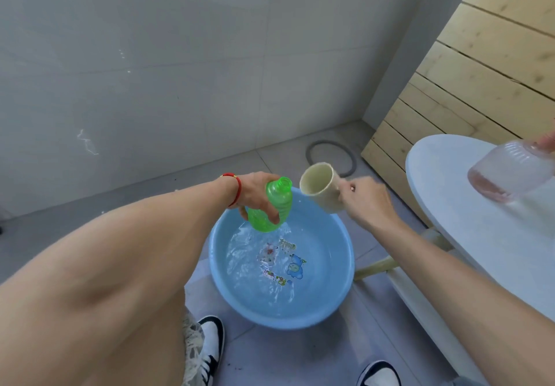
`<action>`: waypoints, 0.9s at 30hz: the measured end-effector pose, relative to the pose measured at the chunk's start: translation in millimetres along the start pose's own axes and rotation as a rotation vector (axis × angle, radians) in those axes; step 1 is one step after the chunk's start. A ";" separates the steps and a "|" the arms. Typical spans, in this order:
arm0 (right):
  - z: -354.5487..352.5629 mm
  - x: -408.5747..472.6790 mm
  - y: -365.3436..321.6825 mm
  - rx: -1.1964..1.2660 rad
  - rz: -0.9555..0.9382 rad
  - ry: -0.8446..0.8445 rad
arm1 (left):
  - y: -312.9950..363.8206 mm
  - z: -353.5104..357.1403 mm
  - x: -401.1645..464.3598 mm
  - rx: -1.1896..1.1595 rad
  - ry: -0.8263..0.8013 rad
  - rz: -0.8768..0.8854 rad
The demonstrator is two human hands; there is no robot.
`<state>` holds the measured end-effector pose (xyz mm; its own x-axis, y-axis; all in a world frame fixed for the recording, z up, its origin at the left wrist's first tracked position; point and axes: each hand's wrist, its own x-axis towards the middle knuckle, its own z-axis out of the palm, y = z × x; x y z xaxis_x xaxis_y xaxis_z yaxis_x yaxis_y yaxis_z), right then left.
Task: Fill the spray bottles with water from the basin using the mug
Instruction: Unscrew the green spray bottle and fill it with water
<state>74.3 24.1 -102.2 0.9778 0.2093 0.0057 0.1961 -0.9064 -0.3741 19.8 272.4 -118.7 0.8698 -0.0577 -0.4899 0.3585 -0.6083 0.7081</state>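
The left hand (pixel 255 193) is closed around the middle of a green bottle (pixel 271 205), with the fingers (pixel 271 214) wrapped over its ribbed body and a red bracelet (pixel 235 189) on the wrist. The bottle has no cap or spray head fitted; its open threaded neck points up and slightly to the right, and its base hangs just above the water near the far rim of the basin (pixel 342 292). The right hand (pixel 365 202) is closed on the handle side of a cream mug (pixel 321 187). The mug is tipped on its side so that its open mouth faces left toward the bottle neck; the two openings are near each other but apart. No water can be seen inside the mug from this angle. The blue basin stands on the grey tiled floor (pixel 285 355) and holds rippling water over a cartoon picture on its bottom. To the right, a white round table (pixel 444 181) carries a pink bottle (pixel 507 175) lying on its side, blurred, at the frame edge. A grey ring (pixel 330 145) lies on the floor behind the basin, close to a wooden slatted panel (pixel 450 100). Two black-and-white shoes (pixel 211 346) show at the bottom edge, near the basin.
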 end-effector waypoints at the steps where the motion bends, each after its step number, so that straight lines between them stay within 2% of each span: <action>1: 12.1 1.8 7.3 0.023 0.065 -0.107 | -1.9 -1.6 -1.3 -0.015 0.006 0.004; 3: 38.6 2.8 19.2 0.053 0.165 -0.237 | -4.7 -4.5 -3.0 -0.037 0.019 0.017; 6: 83.8 -7.7 26.8 0.041 0.263 -0.340 | -9.0 -6.8 -5.7 -0.057 0.026 0.018; 14: 188.5 -76.2 35.8 0.071 0.318 -0.334 | -16.7 -7.5 -10.8 -0.035 -0.011 -0.015; 19: 185.8 -81.2 37.3 0.290 0.425 -0.157 | -17.8 -6.4 -9.0 -0.027 -0.010 -0.015; 24: 138.8 -77.2 36.6 0.329 0.299 -0.023 | -10.6 -4.1 -7.3 0.009 -0.016 -0.015; 27: 116.8 -78.2 37.7 0.336 0.295 -0.035 | -3.5 -1.3 -9.9 0.018 -0.016 -0.008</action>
<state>-3.3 16.4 -225.0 0.9842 -0.0224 -0.1754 -0.1306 -0.7608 -0.6357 10.4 276.1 -115.7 0.8613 -0.0654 -0.5040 0.3592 -0.6230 0.6948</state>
